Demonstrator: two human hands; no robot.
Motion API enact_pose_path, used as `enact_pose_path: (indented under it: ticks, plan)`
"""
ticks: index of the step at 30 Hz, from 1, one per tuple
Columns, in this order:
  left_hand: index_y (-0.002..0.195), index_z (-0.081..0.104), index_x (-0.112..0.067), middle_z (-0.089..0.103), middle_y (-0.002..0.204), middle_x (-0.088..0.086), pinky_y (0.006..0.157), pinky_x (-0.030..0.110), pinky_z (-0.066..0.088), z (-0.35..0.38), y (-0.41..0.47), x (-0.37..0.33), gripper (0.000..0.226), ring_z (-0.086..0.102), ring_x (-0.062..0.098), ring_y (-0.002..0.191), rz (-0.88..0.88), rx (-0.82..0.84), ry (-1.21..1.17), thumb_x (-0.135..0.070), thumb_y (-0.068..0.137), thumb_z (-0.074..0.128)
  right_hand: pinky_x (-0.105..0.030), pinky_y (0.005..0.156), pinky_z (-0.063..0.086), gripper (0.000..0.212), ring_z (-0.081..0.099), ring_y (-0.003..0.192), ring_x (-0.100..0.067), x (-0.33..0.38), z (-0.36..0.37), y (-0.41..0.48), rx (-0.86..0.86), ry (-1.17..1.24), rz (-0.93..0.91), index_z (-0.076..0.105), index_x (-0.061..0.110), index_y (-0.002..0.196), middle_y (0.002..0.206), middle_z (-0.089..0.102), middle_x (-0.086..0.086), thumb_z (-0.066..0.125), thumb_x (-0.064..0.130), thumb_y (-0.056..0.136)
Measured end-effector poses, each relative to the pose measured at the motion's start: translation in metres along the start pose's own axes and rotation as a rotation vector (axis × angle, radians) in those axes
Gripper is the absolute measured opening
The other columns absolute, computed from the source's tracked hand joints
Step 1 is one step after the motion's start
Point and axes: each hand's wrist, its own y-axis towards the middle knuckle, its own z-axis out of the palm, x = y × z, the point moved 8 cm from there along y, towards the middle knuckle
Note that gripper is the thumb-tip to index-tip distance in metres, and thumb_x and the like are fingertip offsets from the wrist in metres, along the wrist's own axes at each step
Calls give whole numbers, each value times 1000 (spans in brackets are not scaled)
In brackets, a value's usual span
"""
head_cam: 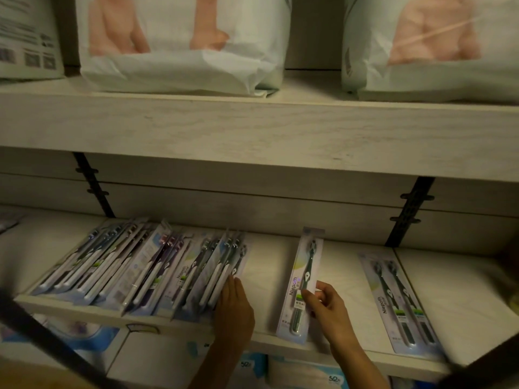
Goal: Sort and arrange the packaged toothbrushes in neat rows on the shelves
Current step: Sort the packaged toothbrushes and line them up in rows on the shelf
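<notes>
A dark blurred bar point(42, 332) crosses the lower left corner, closest to the lens, and past it two bare forearms reach up to the front edge of the shelf point(269, 265). The left hand point(234, 301) has its fingers straight and together, laid flat against the right end of the row of toothbrush packs point(134, 265), which lean overlapped on one another along the left half of the shelf, their lower ends at the front edge. The right hand point(327, 304) pinches the single toothbrush pack point(304, 279) by its right side, thumb on the face and fingers curled behind; that pack points toward the back of the shelf near its middle, with its lower end hanging over the front edge. Whether it rests flat I cannot tell. Well apart to the right, a twin pack point(398, 301) lies flat, slanted, reaching the front edge. A black bracket point(410, 211) stands at the back wall. The upper shelf point(252, 130) carries white bags point(182, 43), and blue and white boxes point(303, 372) sit beneath
</notes>
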Motion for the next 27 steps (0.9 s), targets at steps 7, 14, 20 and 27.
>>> enact_pose_path:
  ticks: [7,14,20,27]
  plan:
    - [140,26,-1,38,140,18,107,33,33,-7,12,-3,52,38,27,128,-117,7,31,-26,95,39,-34,76,57,15,69,86,-24,-4,-3,-1,4,9,-1,58,22,99,90,69,-15,61,13,88]
    - [125,47,-18,46,126,4,98,25,39,-7,21,-16,36,42,18,116,-67,35,-128,-25,89,48,-37,78,57,15,69,86,-25,-4,-12,-4,-12,1,11,58,19,102,91,69,-17,61,14,88]
    - [116,49,-14,48,121,6,91,26,46,-6,30,-24,42,48,19,110,-48,87,-256,-27,79,64,-26,66,55,13,70,81,-19,-3,-15,-6,-5,-9,17,57,21,100,89,70,-10,60,15,89]
    - [116,50,-13,56,118,5,84,27,48,-15,36,-34,50,52,20,110,-22,142,-497,-18,72,73,-26,67,55,14,70,81,-18,1,-17,-6,22,-6,6,57,20,102,88,70,-10,60,16,89]
